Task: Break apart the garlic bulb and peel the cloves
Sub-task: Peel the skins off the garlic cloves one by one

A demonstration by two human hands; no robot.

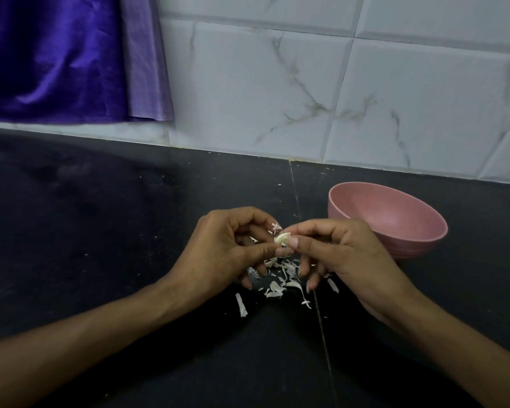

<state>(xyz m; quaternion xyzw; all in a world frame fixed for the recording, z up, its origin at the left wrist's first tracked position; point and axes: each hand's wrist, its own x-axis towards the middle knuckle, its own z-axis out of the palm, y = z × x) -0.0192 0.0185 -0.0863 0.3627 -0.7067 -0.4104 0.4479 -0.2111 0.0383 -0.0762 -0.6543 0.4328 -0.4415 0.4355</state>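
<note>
- Pink bowl [392,219] sitting near counter's [100,231] back edge; bare counter lying left of bowl.
- Left hand [227,248], right hand [336,254] together, both pinching garlic clove [281,238] above peel scraps [280,281], left of bowl.

A home kitchen: dark stone counter [100,231] meeting a wall of white marble-veined tiles [306,83], purple cloth [56,54] hanging at upper left, a pink bowl [401,245] set near the wall, garlic peels [280,278] scattered across the counter.
</note>
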